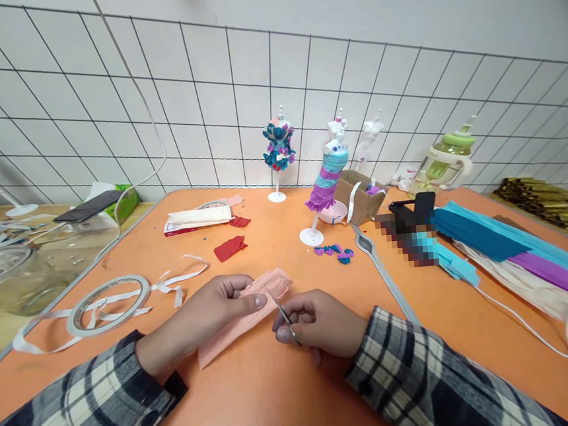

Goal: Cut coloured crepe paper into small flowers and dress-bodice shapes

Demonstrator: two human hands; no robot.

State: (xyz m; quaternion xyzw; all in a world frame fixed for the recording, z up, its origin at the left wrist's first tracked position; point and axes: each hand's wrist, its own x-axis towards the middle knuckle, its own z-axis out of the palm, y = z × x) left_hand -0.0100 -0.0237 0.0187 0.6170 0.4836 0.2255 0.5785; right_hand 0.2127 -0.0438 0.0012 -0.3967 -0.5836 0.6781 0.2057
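Note:
My left hand (208, 316) is closed on a folded strip of pink crepe paper (265, 287) that lies across the orange table (260, 400). My right hand (321, 322) grips small metal scissors (283, 314), whose tips touch the paper's edge beside my left thumb. Both forearms wear plaid sleeves.
A roll of white tape (108, 304) with loose tape strips lies at the left. Red paper scraps (230, 247), small mannequin stands dressed in paper (328, 182), a cardboard box (362, 196), blue and purple crepe sheets (515, 246) and a green-lidded bottle (446, 159) stand further back. A wire grid lines the wall.

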